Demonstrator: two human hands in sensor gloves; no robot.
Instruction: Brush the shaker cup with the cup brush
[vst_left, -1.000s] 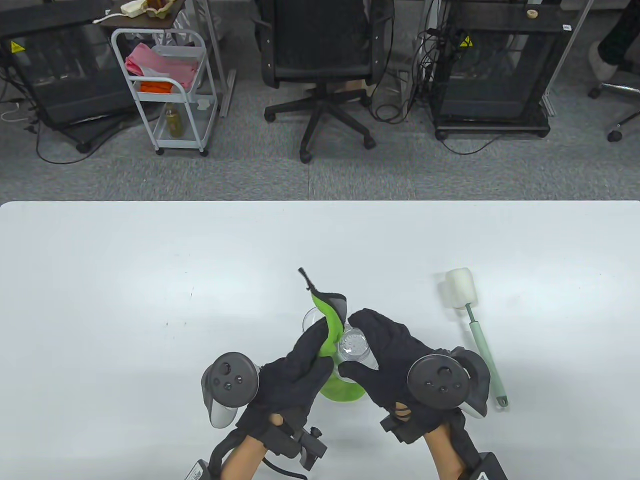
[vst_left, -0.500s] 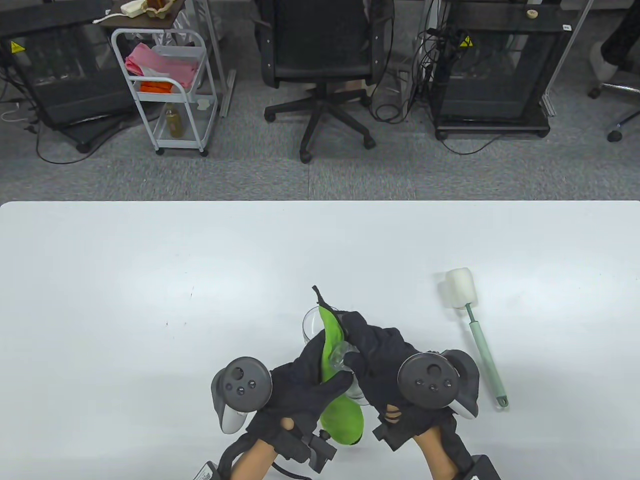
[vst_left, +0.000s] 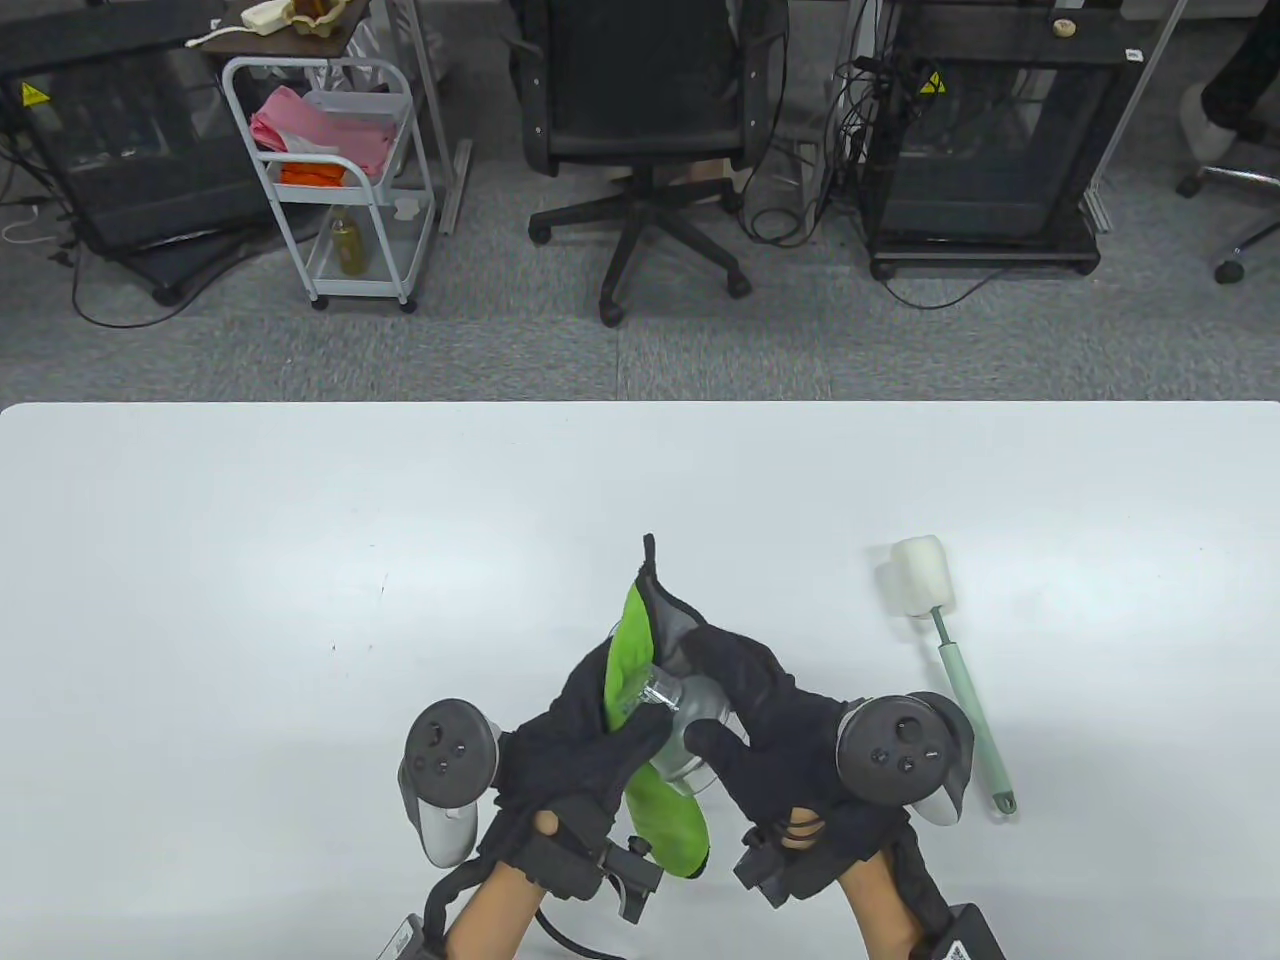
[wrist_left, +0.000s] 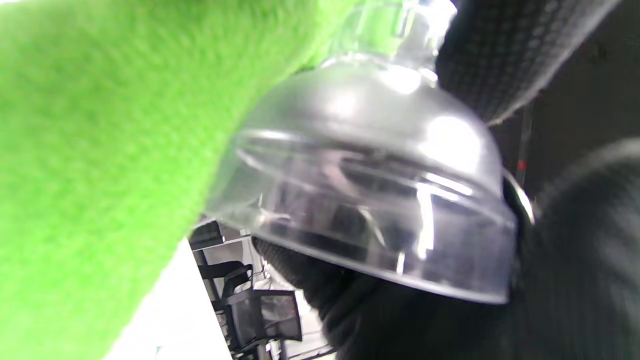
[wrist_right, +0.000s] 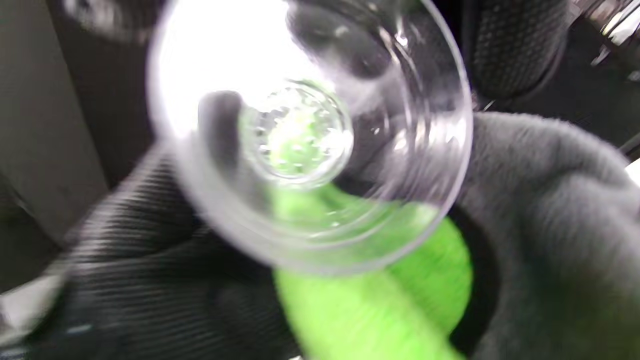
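Table view: left hand (vst_left: 575, 745) holds green cloth (vst_left: 660, 810) vs clear shaker lid (vst_left: 680, 735), right hand (vst_left: 770, 730) grips lid; cup brush (vst_left: 945, 640) lies apart at right, bare table (vst_left: 250, 600) left.
L wrist: lid dome (wrist_left: 380, 165) touches cloth.
R wrist: lid's open underside (wrist_right: 305, 135), strainer holes visible.

The shaker cup's clear domed lid (vst_left: 680, 735) is up off the table, strainer holes showing, with a green cloth pressed against its left side. The cup brush (vst_left: 950, 655), white sponge head, pale green handle, lies flat to the right, untouched.
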